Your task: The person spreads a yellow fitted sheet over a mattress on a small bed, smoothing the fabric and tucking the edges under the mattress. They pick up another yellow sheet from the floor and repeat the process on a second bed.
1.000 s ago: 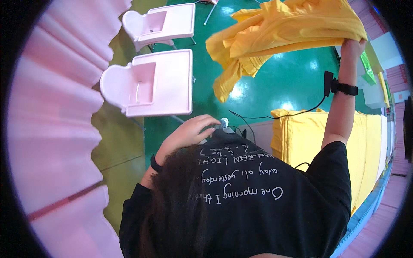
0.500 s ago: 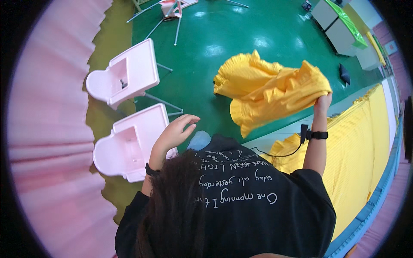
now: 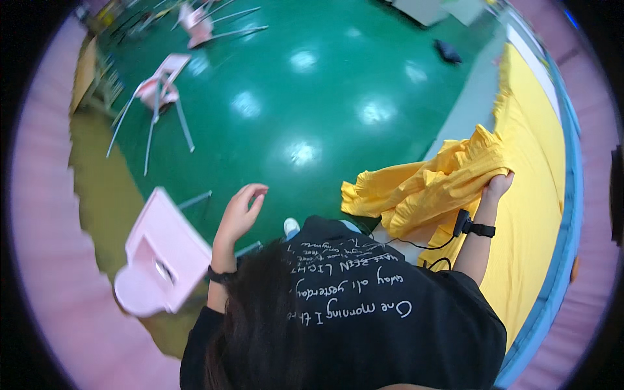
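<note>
My right hand [image 3: 499,186] is closed on one end of a crumpled yellow cloth [image 3: 422,188] with ruffled edges. From the hand, the cloth trails left in folds, low in front of my body. It overlaps the near side of a long surface draped in yellow fabric [image 3: 536,169] at my right. My left hand [image 3: 243,209] hovers over the green floor with nothing in it, thumb apart from its loosely bent fingers. Beside my left forearm stands a pale pink high chair [image 3: 185,237], with a tray and a rounded seat part.
Pink chairs with metal legs, one [image 3: 156,94] nearer and one [image 3: 197,27] farther off, are at the upper left. A small dark object [image 3: 447,52] lies on the green floor [image 3: 292,104]. Pink curtain [image 3: 55,214] runs along the left. A cable hangs from my right-wrist device [image 3: 463,223].
My view has shifted forward along the yellow-draped surface, so one high chair has left it. The cloth, still in my right hand, now hangs lower and closer to that surface.
</note>
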